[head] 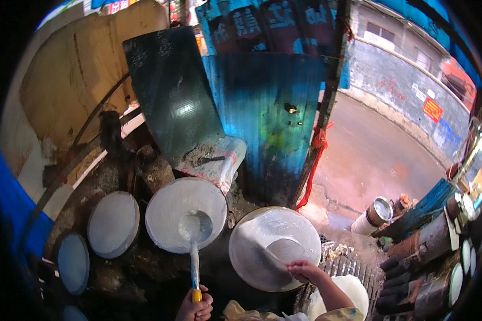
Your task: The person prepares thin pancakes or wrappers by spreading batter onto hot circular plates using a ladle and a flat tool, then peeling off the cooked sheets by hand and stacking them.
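My left hand (196, 306) is closed around the yellow-ended handle of a ladle (195, 226). The ladle's round bowl is over a wide pale round pan or basin (164, 212), left of centre. My right hand (301, 271) is at the lower right rim of a second wide round vessel (279, 216), its fingers pinched on the edge of a thin, pale, curved sheet or tool (261, 244) that crosses the vessel; which it is I cannot tell. Beside my right forearm, a white round flat sheet (353, 293) lies on a slatted rack (367, 263).
More pale round discs (113, 224) stand to the left. Behind are a bag (235, 154) with a dark-handled tool on it, a dark green board (176, 92) and a blue metal panel (265, 120). A white bucket (361, 227) and dark cylinders (393, 279) stand at right.
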`<state>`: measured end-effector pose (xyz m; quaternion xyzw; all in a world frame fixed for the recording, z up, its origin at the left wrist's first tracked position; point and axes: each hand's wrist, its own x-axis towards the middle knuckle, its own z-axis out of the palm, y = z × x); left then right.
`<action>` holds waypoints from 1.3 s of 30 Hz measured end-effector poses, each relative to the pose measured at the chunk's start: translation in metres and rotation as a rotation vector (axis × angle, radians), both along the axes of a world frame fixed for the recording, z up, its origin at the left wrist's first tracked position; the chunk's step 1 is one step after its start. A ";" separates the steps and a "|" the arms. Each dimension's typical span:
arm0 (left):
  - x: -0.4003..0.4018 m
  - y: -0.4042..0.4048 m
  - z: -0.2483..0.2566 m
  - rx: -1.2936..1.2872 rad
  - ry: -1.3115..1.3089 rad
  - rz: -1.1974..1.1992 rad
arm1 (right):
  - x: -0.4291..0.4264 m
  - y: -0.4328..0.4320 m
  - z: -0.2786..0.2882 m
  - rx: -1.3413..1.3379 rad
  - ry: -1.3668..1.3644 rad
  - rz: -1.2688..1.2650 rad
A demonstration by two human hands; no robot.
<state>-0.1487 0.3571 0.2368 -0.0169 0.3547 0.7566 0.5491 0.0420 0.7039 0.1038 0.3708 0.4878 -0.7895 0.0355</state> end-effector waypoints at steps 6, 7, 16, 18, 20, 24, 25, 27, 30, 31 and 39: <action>-0.002 -0.019 -0.009 0.024 0.068 -0.020 | 0.044 0.061 0.004 0.168 -0.005 -0.014; -0.005 -0.012 0.003 -0.063 0.064 -0.003 | 0.030 0.069 -0.005 0.195 0.007 -0.141; -0.007 -0.033 -0.003 0.059 -0.023 0.013 | 0.040 0.046 0.016 -0.004 -0.171 0.320; -0.007 -0.038 -0.009 0.047 -0.034 -0.022 | 0.047 0.076 0.002 0.207 -0.058 0.251; -0.009 -0.026 -0.007 -0.040 0.001 -0.005 | 0.022 0.088 0.003 0.237 -0.010 0.082; -0.007 0.000 0.004 -0.092 -0.017 0.016 | -0.031 0.035 0.011 0.108 -0.116 0.173; -0.005 0.001 0.008 -0.117 -0.024 0.012 | -0.016 0.031 0.005 0.144 -0.143 0.253; -0.003 -0.010 -0.006 -0.045 -0.042 0.005 | 0.027 0.033 -0.003 0.077 -0.170 0.369; 0.006 -0.022 -0.017 0.060 -0.014 -0.029 | 0.073 0.057 0.008 0.136 -0.106 0.445; 0.010 -0.019 -0.017 -0.035 -0.024 0.009 | 0.067 0.063 0.009 0.152 -0.076 0.322; 0.019 0.029 0.013 -0.103 -0.047 0.065 | 0.001 0.034 -0.005 0.140 -0.141 0.280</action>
